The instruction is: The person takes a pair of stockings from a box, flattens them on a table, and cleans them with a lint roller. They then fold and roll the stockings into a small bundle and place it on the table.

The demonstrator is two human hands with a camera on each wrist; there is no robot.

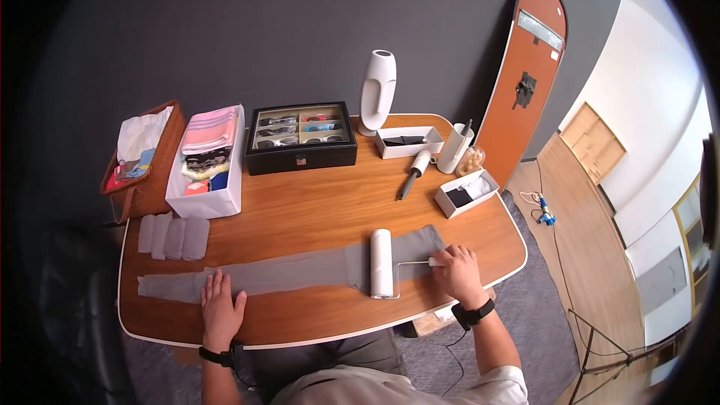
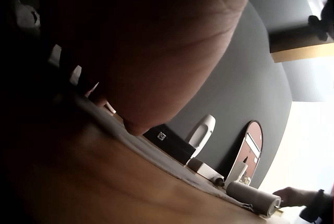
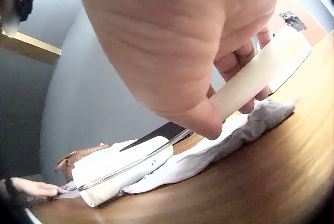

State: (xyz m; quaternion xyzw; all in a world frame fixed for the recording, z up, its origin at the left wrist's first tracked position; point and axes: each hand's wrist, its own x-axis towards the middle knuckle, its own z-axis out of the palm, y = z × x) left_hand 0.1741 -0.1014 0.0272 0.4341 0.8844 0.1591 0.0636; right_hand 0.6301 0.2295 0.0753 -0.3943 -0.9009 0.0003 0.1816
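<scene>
A long, narrow strip of thin grey fabric, perhaps a stocking (image 1: pixel 292 268), lies stretched across the front of the wooden table. My left hand (image 1: pixel 221 309) rests on its left part, fingers straight and thumb spread. A large white lint roller (image 1: pixel 381 264) lies across the fabric toward the right. Its wire frame leads to a pale handle (image 3: pixel 261 72), which my right hand (image 1: pixel 459 274) holds between thumb and fingers. Close under that hand in the right wrist view is the fabric's bunched right end. In the left wrist view my palm hides most of the fabric.
Rolled grey cloths (image 1: pixel 174 237) lie at left. Behind them stand a wicker basket (image 1: pixel 171 124), a white bin (image 1: pixel 240 172) of folded textiles and a black glasses case (image 1: pixel 300 163). A smaller lint roller (image 1: pixel 417 171), white boxes (image 1: pixel 444 208) and a white vase (image 1: pixel 379 75) occupy the back right.
</scene>
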